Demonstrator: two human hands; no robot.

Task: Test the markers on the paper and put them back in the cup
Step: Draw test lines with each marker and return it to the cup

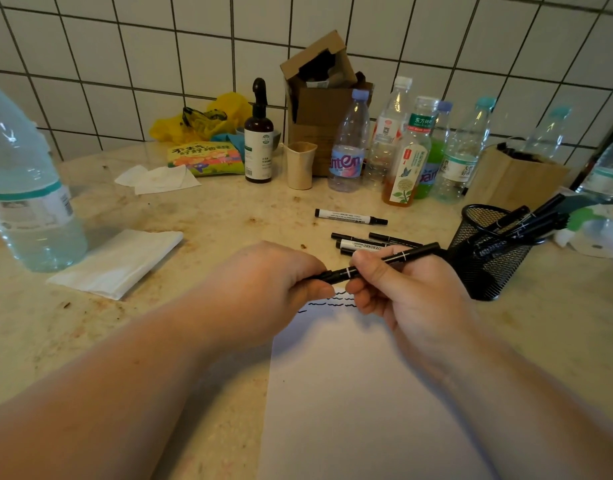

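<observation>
A thin black marker (395,259) is held level above the white paper (350,393). My left hand (274,289) grips its left end and my right hand (409,292) grips its middle. Wavy black test lines (332,301) show on the paper's far edge, between my hands. The black mesh cup (488,251) stands to the right and holds several black markers (530,220) leaning right. Several loose markers (371,242) lie on the counter behind my hands, and a white-barrelled marker (350,217) lies farther back.
A folded white tissue (118,261) lies at the left beside a large water bottle (24,188). Along the tiled wall stand several plastic bottles (402,147), a brown spray bottle (259,140), a beige cup (300,164), a cardboard box (319,98) and a wooden holder (516,174).
</observation>
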